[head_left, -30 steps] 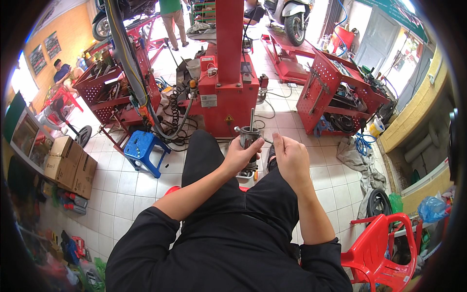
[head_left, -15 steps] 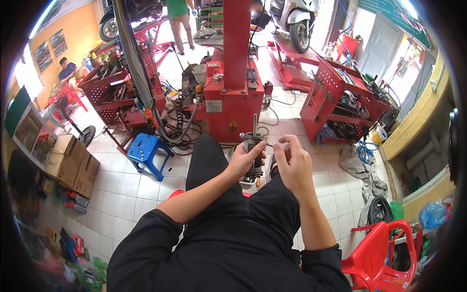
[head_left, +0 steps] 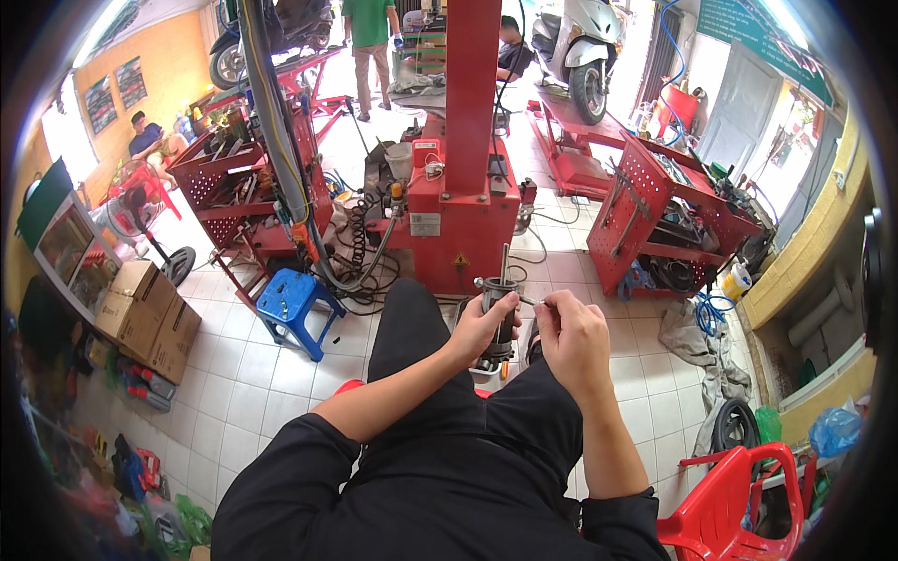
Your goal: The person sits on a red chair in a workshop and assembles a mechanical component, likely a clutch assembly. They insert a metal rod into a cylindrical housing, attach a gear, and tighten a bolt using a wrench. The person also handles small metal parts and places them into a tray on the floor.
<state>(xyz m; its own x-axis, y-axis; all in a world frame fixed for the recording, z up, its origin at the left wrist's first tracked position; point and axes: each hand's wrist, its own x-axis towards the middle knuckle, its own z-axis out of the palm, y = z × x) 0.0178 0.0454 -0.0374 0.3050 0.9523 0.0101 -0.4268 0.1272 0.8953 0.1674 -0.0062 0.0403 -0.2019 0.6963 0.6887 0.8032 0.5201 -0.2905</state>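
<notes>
Between my knees stands a dark grey metal cylinder (head_left: pixel 499 348) with a collar at its top and a thin bright rod (head_left: pixel 505 265) rising out of it. My left hand (head_left: pixel 480 329) is wrapped round its upper part, thumb across the front. To its right, my right hand (head_left: pixel 577 335) is closed in a pinch at the end of a thin metal pin (head_left: pixel 528 300) that sticks out sideways from the collar. The pin's far end is hidden by the fingers. Below the cylinder, part of a pale tray (head_left: pixel 485 378) shows, with its contents mostly hidden.
A blue plastic stool (head_left: pixel 297 301) stands left of my knee. Ahead is a red machine base (head_left: pixel 463 245) with hoses beside it. Red tool carts (head_left: pixel 645 220) flank it. Cardboard boxes (head_left: pixel 140 313) are at left, a red chair (head_left: pixel 725 500) at lower right. People and scooters are farther back.
My right hand has come down and its fingers have closed at the pin beside the collar. My left hand keeps its grip on the cylinder. The whole view has shifted slightly.
</notes>
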